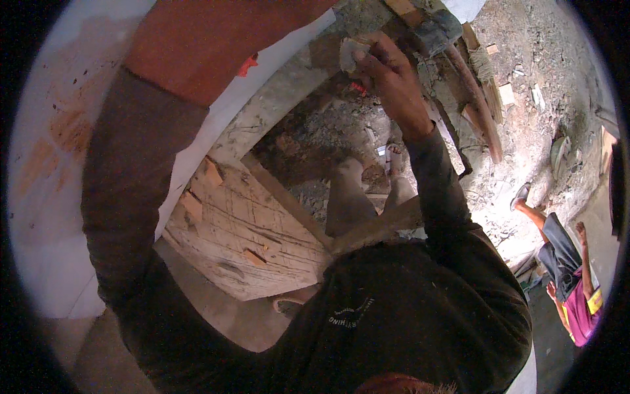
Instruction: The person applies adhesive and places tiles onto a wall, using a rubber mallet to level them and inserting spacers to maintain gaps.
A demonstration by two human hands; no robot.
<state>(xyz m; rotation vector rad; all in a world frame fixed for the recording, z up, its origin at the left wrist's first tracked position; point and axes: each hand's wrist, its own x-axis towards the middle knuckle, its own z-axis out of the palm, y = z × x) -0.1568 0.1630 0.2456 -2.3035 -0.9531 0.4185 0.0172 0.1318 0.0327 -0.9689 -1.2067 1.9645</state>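
Observation:
My right hand (388, 73) is raised at the top centre, fingers closed on a small pale flat piece (349, 52) held against the grey rough edge of a white wall (59, 217). My left arm in a dark sleeve (125, 184) reaches up along that wall toward a red-brown painted patch (216, 39). The left hand itself is out of sight. My feet (367, 180) stand below on a wooden plank platform (243, 230).
Rubble-strewn ground (525, 131) lies far below. Wooden poles and planks tied with rope (482, 85) lean at the upper right. Another person in a pink top and dark shorts (567, 276) stands on the ground at the lower right.

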